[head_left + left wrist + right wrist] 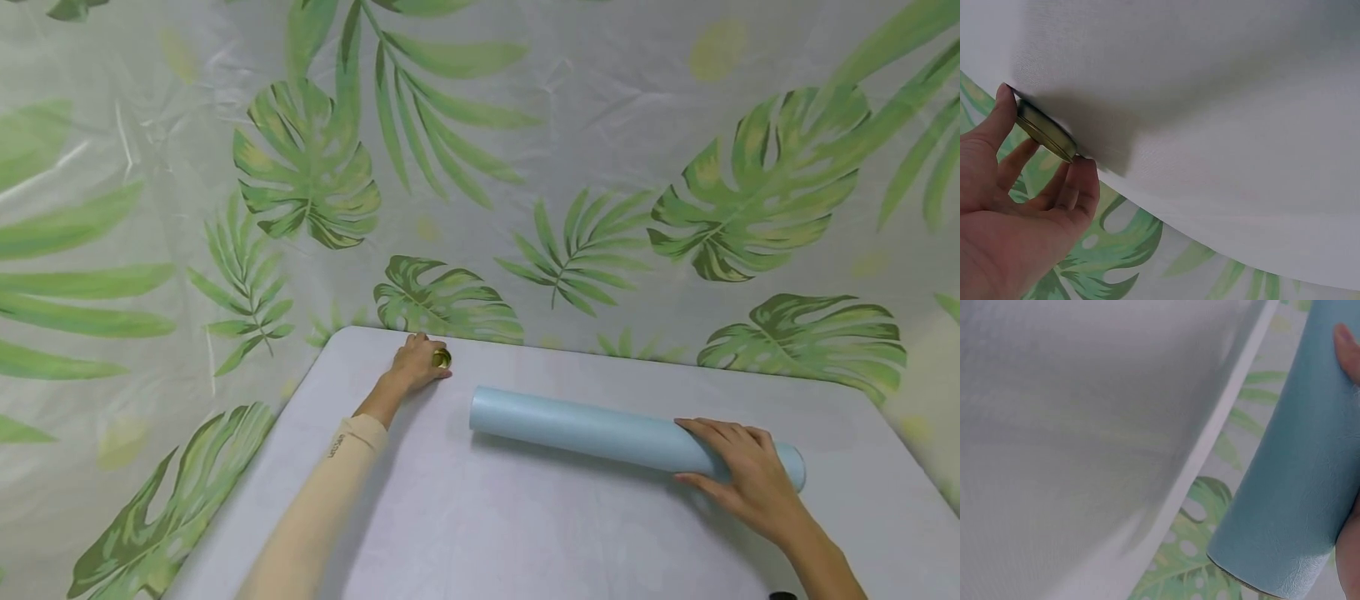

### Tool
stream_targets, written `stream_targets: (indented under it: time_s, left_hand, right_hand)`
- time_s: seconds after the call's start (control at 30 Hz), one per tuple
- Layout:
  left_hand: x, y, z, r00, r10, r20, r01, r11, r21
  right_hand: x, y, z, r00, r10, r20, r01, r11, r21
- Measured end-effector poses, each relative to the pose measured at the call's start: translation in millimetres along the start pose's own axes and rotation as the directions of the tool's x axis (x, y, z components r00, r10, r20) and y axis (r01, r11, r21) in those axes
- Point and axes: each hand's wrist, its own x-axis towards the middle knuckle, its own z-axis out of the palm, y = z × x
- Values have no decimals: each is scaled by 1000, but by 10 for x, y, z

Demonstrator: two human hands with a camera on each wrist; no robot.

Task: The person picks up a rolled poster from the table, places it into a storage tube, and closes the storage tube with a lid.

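Left hand [416,364] pinches a round gold item [1047,132] by its edges at 11 o'clock on the table [525,517]; right hand [742,475] grips a pale-blue tube [585,429] toward 2 o'clock, likely to steady it.

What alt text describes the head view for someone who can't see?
A person's right hand grips a light-blue cylinder over a white tabletop, while the left hand holds a round gold object near the far edge. Behind is a sheet printed with green leaves.
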Motion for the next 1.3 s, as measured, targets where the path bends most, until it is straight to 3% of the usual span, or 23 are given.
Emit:
stream_targets:
  time_s: [0.17, 0.33, 0.63, 0.73, 0.8, 0.97, 1.07, 1.3]
  left_hand:
    - [-18, -45, -20, 1000, 7, -2, -7, 999, -41]
    - [-97, -91, -93, 999, 48, -13, -49, 989, -140]
    - [-417, -164, -329, 984, 114, -139, -155, 929, -335]
    - [-535, -181, -362, 982, 120, -143, -170, 895, -413]
    - [-627, -171, -379, 985, 114, -129, -163, 858, -487]
    - [-835, -100, -382, 991, 95, -95, -134, 724, -676]
    - [-916, -57, -363, 991, 102, -83, -130, 658, -741]
    - [-1016, 39, -319, 986, 150, -67, -142, 577, -804]
  right_hand:
    - [23, -3, 7, 1000, 0, -5, 0, 1000, -9]
    - [35, 6, -16, 1000, 2, -19, -2, 1000, -5]
    - [61, 20, -39, 999, 13, -29, -13, 1000, -7]
    - [59, 16, -27, 1000, 15, -25, -15, 1000, -2]
    - [61, 14, -21, 1000, 14, -26, -14, 1000, -1]
    - [77, 11, -28, 999, 11, -32, -11, 1000, 2]
    - [81, 7, -28, 999, 12, -33, -12, 1000, 7]
    - [70, -4, -11, 999, 21, -33, -20, 999, 27]
